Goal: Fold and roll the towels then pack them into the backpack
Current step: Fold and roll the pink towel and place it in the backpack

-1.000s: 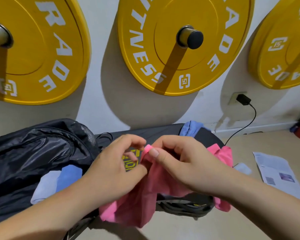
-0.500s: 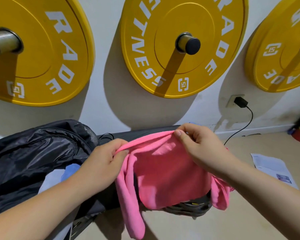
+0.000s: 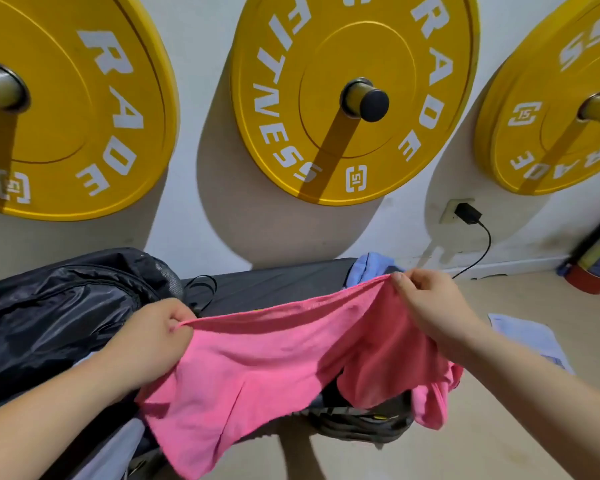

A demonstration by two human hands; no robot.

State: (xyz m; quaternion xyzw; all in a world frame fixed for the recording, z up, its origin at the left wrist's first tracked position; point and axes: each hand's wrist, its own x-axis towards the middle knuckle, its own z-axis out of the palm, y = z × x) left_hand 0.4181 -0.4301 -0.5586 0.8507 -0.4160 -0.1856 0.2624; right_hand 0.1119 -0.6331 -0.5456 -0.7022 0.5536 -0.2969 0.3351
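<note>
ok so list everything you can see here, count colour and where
held towel: one, pink, stretched between both hands over the bench
spare towel: one, blue, far end of the bench
backpack: one, black, left on the bench
pale cloth: one, light blue, lower left by the backpack; cannot tell if inside it
bench: one, black, against the wall
weight plates: three, yellow with white lettering, on wall pegs
charger: one, black, in the wall socket at right, cable running down
paper: one, white, on the floor at right
left hand: one, grips the held towel's left top corner
right hand: one, fingers pinch its right top corner
</note>
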